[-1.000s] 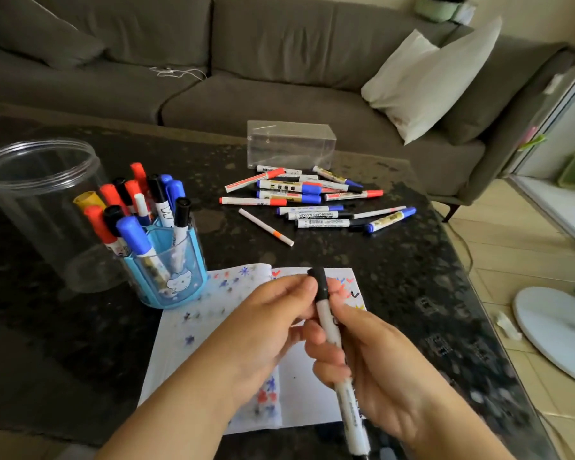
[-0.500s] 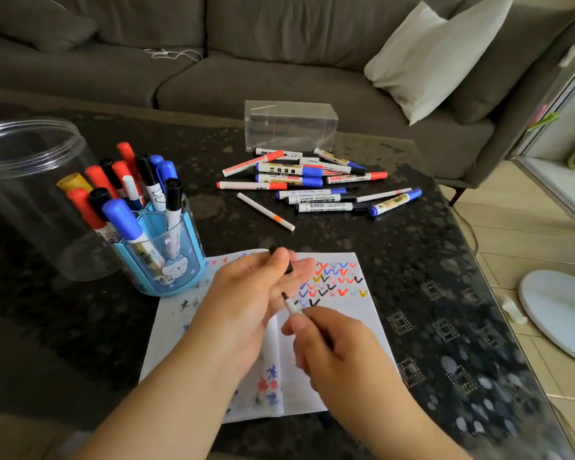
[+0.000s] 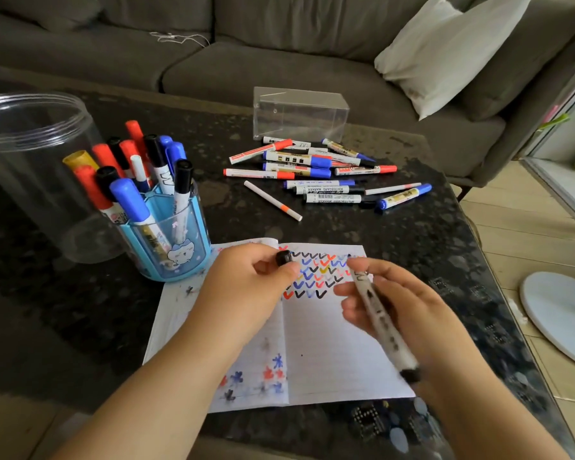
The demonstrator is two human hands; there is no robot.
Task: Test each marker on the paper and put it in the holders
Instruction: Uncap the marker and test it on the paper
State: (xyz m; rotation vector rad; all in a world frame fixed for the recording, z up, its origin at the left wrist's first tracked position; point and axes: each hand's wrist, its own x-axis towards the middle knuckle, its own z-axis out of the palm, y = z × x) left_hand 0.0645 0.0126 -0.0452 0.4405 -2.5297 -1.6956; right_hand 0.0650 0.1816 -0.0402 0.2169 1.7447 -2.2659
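Observation:
My right hand (image 3: 402, 303) grips an uncapped white marker (image 3: 379, 318) with black ends, its tip aimed at the rows of coloured check marks on the open notebook paper (image 3: 332, 340). My left hand (image 3: 246, 293) pinches the black cap (image 3: 283, 258) just above the paper's fold. A blue pen holder (image 3: 166, 240) full of red, blue and black markers stands at the left. A large clear jar (image 3: 30, 167) stands behind it. A loose pile of markers (image 3: 316, 174) lies on the far part of the table.
A clear plastic box (image 3: 301, 112) stands behind the marker pile. The dark stone table (image 3: 412, 247) ends at the right over tiled floor with a white fan base (image 3: 561, 313). A grey sofa with a white cushion (image 3: 445, 51) stands beyond.
The cap has come off the marker and stays in my left hand. My right hand has swung the marker down and to the right over the paper.

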